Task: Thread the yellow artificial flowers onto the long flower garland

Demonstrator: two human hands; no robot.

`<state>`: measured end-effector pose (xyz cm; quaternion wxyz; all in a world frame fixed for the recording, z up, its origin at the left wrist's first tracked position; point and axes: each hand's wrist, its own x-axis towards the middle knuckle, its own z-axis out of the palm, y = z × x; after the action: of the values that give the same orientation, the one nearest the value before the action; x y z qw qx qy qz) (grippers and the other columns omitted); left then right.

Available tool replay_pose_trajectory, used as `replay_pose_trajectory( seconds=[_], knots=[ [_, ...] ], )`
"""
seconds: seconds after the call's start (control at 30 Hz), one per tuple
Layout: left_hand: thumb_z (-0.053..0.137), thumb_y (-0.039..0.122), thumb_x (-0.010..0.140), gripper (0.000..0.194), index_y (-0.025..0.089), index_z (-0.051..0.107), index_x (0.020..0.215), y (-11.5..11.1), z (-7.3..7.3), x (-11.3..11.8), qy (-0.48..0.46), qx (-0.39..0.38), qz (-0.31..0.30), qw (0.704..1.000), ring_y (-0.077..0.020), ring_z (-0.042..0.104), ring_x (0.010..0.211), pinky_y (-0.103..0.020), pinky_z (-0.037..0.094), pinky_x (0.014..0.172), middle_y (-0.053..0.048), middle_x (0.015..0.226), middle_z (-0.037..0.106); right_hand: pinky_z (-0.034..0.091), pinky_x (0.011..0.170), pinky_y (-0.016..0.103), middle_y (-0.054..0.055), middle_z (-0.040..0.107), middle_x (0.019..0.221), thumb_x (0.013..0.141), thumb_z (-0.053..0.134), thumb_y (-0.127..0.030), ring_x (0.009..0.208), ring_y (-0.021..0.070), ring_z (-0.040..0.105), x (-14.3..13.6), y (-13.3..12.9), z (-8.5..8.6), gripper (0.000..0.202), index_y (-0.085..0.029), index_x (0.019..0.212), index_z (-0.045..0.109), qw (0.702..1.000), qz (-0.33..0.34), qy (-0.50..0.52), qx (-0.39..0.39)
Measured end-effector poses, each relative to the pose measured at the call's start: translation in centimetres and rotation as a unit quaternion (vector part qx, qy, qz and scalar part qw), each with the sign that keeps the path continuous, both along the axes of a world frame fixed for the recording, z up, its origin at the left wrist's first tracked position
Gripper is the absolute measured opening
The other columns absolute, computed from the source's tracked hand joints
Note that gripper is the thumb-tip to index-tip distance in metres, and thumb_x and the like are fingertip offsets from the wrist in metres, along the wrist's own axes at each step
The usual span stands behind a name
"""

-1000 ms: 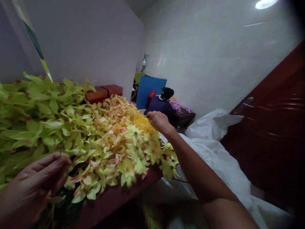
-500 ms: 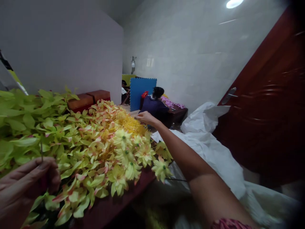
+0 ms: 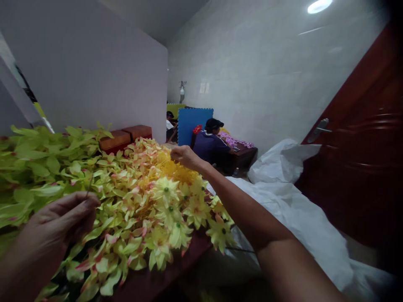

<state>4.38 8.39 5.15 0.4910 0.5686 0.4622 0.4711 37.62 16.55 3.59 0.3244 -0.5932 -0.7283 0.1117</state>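
My left hand (image 3: 67,222) is at the lower left, its thumb and fingers pinching a thin dark wire stem (image 3: 90,184) that points upward. Beneath and beyond it spreads a heap of yellow-green artificial petals (image 3: 126,222) with pink tips. My right hand (image 3: 188,157) reaches to the far side, fingers curled together above a pile of yellow stamens (image 3: 166,164). Whatever its fingertips may hold is hidden. Closer to me, several assembled pale yellow artificial flowers (image 3: 166,190) with green centres rest at the right edge of the heap.
A dark red table (image 3: 147,281) carries the heap. White sacks (image 3: 283,214) fill the right side before a red-brown door (image 3: 355,167). Brown boxes (image 3: 115,140) stand behind the petals. Farther back, a person in a dark blue top (image 3: 209,147) sits at a table with purple petals.
The view has shifted slightly. My right hand has moved left over the stamens, and my left hand has come right and up with the wire stem. The seated person's head has turned right.
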Motion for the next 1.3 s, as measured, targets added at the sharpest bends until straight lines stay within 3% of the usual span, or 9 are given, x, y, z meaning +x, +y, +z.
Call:
replay_pose_trajectory(
  seconds=[0.07,0.13,0.23,0.43,0.57,0.7,0.8,0.9,1.3],
  knots=[
    [0.078,0.035,0.05,0.023,0.02,0.066,0.063,0.7,1.2,1.7,-0.02,0.003,-0.014,1.0,-0.0046,0.037,0.038,-0.015,0.028,0.034,0.004,0.048,0.051,0.047,0.062,0.022,0.0,0.06,0.075,0.084,0.054,-0.012,0.066,0.0094,0.058,-1.0,0.0,0.7,0.008,-0.012,0.082,0.061,0.999,0.03,0.007,0.033],
    [0.076,0.028,0.053,0.019,0.018,0.065,0.065,1.8,2.1,3.4,-0.039,0.047,-0.037,0.997,-0.0036,0.035,0.037,-0.014,0.023,0.035,0.006,0.043,0.046,0.042,0.058,0.018,-0.002,0.057,0.066,0.079,0.053,-0.004,0.06,0.0072,0.055,-1.8,-0.1,1.4,0.013,-0.012,0.073,0.061,0.996,0.063,0.016,0.058],
    [0.073,0.022,0.055,0.02,0.017,0.064,0.072,4.4,2.5,6.4,-0.057,0.085,-0.076,0.992,-0.0037,0.036,0.038,-0.015,0.024,0.037,0.008,0.044,0.045,0.039,0.055,0.016,-0.003,0.056,0.062,0.074,0.053,-0.002,0.057,0.0061,0.053,-2.9,-0.3,2.0,0.014,-0.013,0.07,0.061,0.99,0.111,0.035,0.08],
    [0.071,0.012,0.056,0.035,0.013,0.065,0.091,9.6,0.8,12.0,-0.017,0.106,-0.168,0.98,-0.0042,0.035,0.038,-0.018,0.028,0.038,0.01,0.046,0.043,0.041,0.054,0.017,-0.005,0.056,0.06,0.073,0.054,-0.006,0.054,0.0063,0.053,-4.0,-0.5,1.8,0.011,-0.014,0.07,0.06,0.979,0.142,0.11,0.094],
    [0.067,0.019,0.074,0.022,0.012,0.062,0.095,11.3,-0.9,14.2,0.031,0.125,-0.235,0.963,-0.0116,0.057,0.062,-0.026,0.048,0.056,-0.001,0.076,0.062,0.046,0.056,0.019,-0.006,0.055,0.06,0.078,0.053,-0.008,0.055,0.0069,0.056,-3.7,-0.4,0.1,0.009,-0.014,0.076,0.06,0.975,0.111,0.173,0.084],
    [0.056,0.03,0.085,0.027,0.013,0.058,0.106,12.4,-2.9,15.0,0.086,0.127,-0.253,0.955,-0.0203,0.061,0.086,-0.037,0.052,0.07,-0.007,0.105,0.061,0.051,0.061,0.025,0.0,0.061,0.078,0.087,0.054,-0.024,0.065,0.0098,0.059,-3.3,-0.3,-2.3,0.013,-0.012,0.092,0.059,0.97,0.055,0.232,0.05],
    [0.056,0.03,0.085,0.031,0.014,0.057,0.111,13.1,-4.2,15.1,0.122,0.12,-0.247,0.954,-0.0226,0.06,0.091,-0.04,0.052,0.074,-0.008,0.11,0.059,0.053,0.071,0.033,0.005,0.06,0.101,0.089,0.053,-0.032,0.083,0.0149,0.061,-3.6,-0.4,-3.7,0.025,-0.014,0.106,0.056,0.961,0.021,0.274,0.021],
    [0.055,0.031,0.085,0.032,0.015,0.056,0.112,13.4,-5.1,14.9,0.145,0.11,-0.234,0.955,-0.0233,0.059,0.093,-0.042,0.052,0.076,-0.008,0.112,0.058,0.052,0.077,0.037,0.007,0.058,0.11,0.089,0.053,-0.032,0.091,0.0178,0.06,-4.4,-0.5,-4.4,0.029,-0.015,0.112,0.054,0.947,-0.01,0.321,0.005],
    [0.055,0.031,0.085,0.032,0.015,0.055,0.113,12.7,-5.5,15.0,0.141,0.049,-0.209,0.966,-0.0227,0.059,0.093,-0.041,0.052,0.076,-0.009,0.112,0.058,0.051,0.08,0.04,0.008,0.056,0.114,0.088,0.053,-0.032,0.096,0.0198,0.058,-5.8,1.1,-5.0,0.031,-0.016,0.115,0.053,0.876,-0.089,0.474,-0.005]
  ],
)
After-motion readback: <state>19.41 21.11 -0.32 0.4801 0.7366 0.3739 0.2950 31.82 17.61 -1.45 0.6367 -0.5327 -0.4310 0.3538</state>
